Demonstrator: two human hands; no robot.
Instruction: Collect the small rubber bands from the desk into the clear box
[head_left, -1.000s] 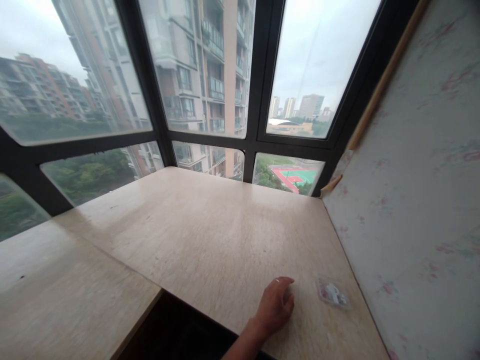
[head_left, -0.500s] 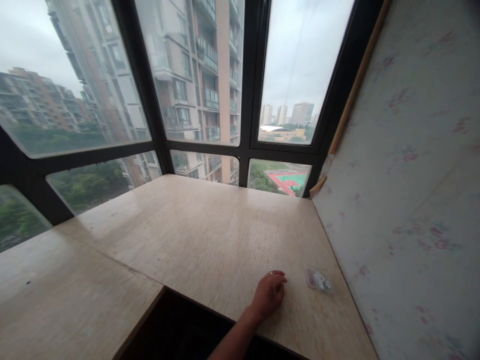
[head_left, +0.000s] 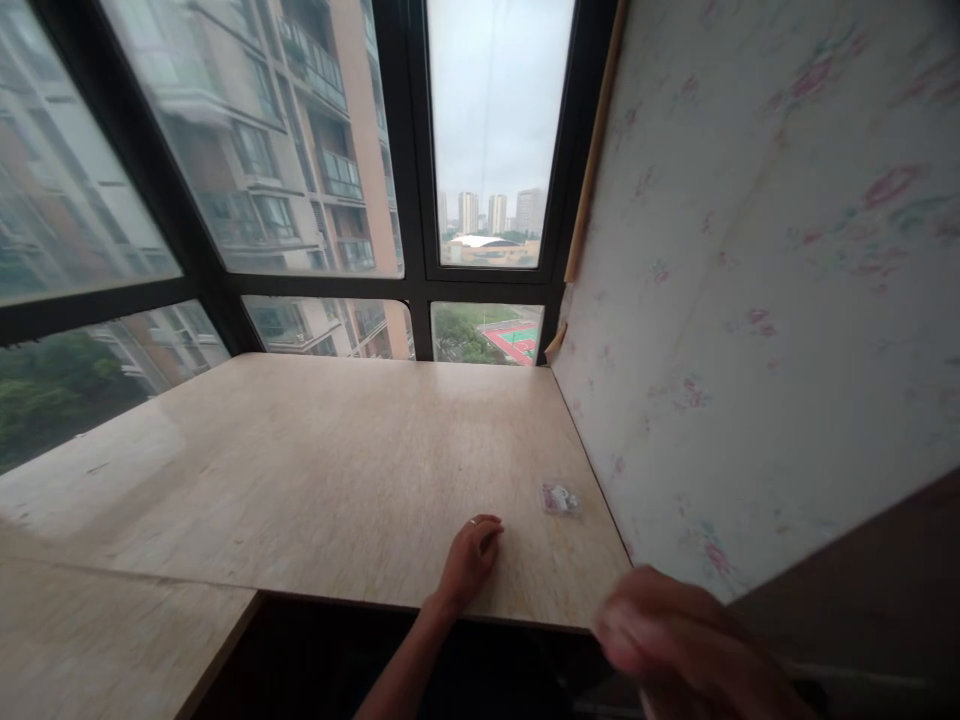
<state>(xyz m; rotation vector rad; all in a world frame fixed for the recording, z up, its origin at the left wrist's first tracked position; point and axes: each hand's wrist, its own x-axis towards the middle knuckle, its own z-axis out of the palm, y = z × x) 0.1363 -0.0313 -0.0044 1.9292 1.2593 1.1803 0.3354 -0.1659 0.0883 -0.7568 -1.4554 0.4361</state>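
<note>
My left hand (head_left: 471, 562) rests on the pale countertop (head_left: 337, 470) near its front edge. Its fingers are loosely curled together with nothing visible in them, and a ring sits on one finger. A small clear plastic box (head_left: 560, 499) with reddish and whitish bits inside lies a little beyond and to the right of this hand, not touching it. At the lower right, my right hand (head_left: 660, 625) is raised in front of the counter's corner. Motion smears its fingers, so I cannot make out anything in them.
A floral-papered wall (head_left: 697, 300) borders the counter on the right. Dark-framed windows (head_left: 487, 140) stand along the back and left, with buildings outside. A dark recess (head_left: 315, 650) opens below the counter's front edge. A loose brown strip (head_left: 556, 343) peels at the wall corner.
My view has swung to the right. My right hand has come into view at the lower right. The left hand stays on the counter, and the plastic box lies where it was.
</note>
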